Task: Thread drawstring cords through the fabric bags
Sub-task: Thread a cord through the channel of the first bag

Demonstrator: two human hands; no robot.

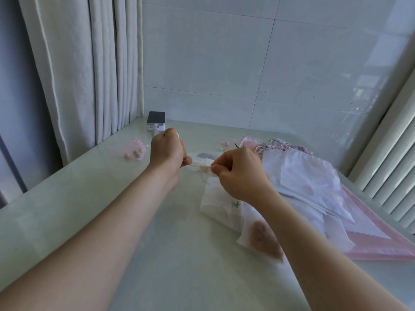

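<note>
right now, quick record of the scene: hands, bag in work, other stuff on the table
left hand: pinches one end of the bunched hem
right hand: pinches the other end
white bag: hem bunched between the hands, body below the right wrist
threading state: cannot tell, hem too blurred
pile of bags: right of the hands
pink pouch: far left on the table
white box: at the back, cable plugged in

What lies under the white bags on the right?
A pink sheet shows under the white bags, sticking out at their near and right edges. Its middle is covered.
</note>
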